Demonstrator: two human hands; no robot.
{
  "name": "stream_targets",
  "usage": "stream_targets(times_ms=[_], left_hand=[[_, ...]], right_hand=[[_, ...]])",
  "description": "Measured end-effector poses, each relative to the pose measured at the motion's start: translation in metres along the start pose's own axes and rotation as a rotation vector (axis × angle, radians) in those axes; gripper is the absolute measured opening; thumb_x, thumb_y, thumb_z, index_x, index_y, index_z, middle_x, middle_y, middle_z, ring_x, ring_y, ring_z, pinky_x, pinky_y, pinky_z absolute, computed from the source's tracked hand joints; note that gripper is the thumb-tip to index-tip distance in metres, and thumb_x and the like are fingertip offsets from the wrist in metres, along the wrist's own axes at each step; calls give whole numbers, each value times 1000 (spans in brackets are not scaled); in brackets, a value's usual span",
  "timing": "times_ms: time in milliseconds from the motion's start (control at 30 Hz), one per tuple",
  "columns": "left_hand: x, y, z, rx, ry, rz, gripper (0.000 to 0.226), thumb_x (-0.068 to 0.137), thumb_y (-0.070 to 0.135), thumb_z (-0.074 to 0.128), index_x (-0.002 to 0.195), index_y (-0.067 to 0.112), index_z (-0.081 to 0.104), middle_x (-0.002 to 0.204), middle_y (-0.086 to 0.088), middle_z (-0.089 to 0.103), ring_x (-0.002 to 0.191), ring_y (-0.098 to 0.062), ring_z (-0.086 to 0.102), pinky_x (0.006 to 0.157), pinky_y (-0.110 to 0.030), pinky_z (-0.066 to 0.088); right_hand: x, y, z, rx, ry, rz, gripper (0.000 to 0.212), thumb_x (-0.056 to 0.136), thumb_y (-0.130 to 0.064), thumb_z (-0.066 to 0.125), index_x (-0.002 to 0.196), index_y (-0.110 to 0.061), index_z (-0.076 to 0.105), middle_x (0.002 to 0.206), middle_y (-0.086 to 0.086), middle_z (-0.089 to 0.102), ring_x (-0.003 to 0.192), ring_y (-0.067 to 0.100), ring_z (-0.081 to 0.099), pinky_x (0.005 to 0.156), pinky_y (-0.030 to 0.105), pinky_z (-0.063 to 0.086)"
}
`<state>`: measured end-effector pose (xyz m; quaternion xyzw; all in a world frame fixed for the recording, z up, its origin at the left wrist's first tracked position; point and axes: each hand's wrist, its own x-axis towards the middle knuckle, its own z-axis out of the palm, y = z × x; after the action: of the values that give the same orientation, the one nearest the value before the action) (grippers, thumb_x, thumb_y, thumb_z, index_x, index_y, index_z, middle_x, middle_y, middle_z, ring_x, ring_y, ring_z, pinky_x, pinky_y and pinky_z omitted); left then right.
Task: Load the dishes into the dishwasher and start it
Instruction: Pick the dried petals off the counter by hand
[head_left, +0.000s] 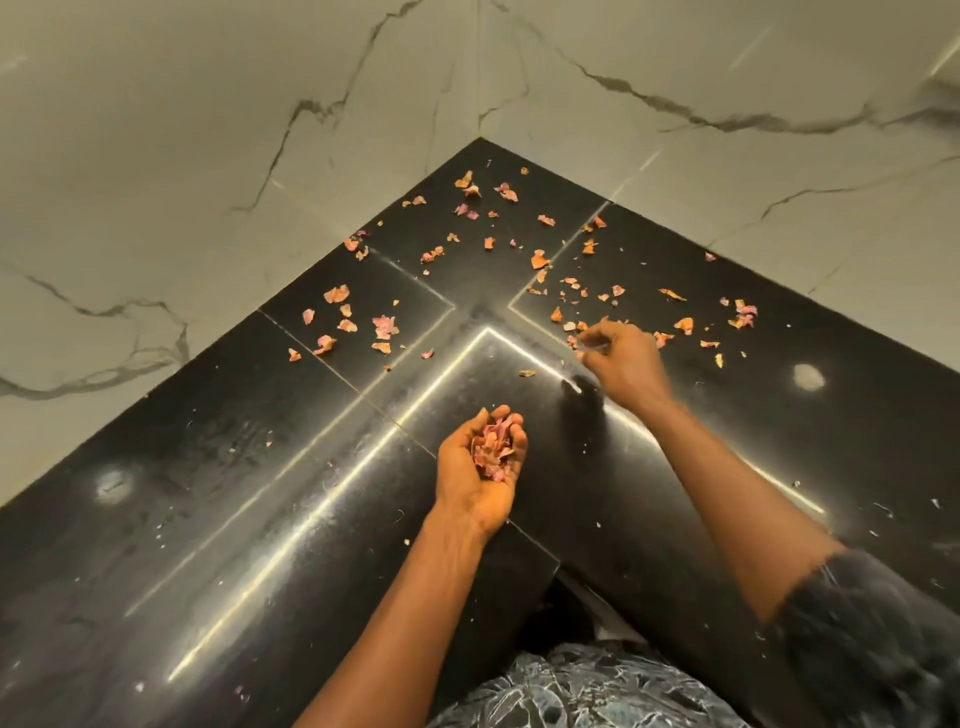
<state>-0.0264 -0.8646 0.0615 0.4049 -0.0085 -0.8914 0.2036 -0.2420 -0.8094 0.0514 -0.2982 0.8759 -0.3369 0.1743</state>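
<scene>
The left hand's fingers (506, 423) curl upward round a heap of dried pink petals (493, 447) lying in the palm; the left hand (475, 475) is held palm up over the near middle of the black countertop (249, 499). The right hand's fingers (589, 345) are bunched and pointing down among loose petals (384, 327). Motion blur hides whether they pinch one. The right hand (626, 364) reaches farther and to the right, its arm running back to a dark sleeve (862, 629). More petals are scattered toward the far corner, where the marble wall (208, 135) meets the counter.

No dishes and no dishwasher are in view, so where they are cannot be told. Judging from this, loading has not begun: the hands are busy gathering litter, and loading and starting the machine are all still to do.
</scene>
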Motion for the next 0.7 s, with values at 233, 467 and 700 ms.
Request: stream_targets(times_ms=[233,467,700], left_hand=[[14,-14,19,35,26,2,29,95,12,55,80,-4,75,84,-18,71,66,-22,68,60,-26,60],[35,-14,15,-5,94,-2,27,96,11,54,85,-6,72,85,-18,70,73,-23,69,62,-27,61],[57,-10,21,17,95,10,25,98,12,51,90,-3,69,81,-17,71,71,-22,69,64,-27,61]], right_hand=[[48,23,19,-384,-86,-52,18,91,-15,66,108,-11,62,122,13,55,117,38,51,91,44,48],[41,37,46,-396,20,-163,23,87,-18,40,83,-15,62,83,1,55,83,30,57,59,35,32],[-26,4,26,81,-45,-103,15,81,-4,72,82,-19,77,80,-7,72,74,7,65,73,30,56]])
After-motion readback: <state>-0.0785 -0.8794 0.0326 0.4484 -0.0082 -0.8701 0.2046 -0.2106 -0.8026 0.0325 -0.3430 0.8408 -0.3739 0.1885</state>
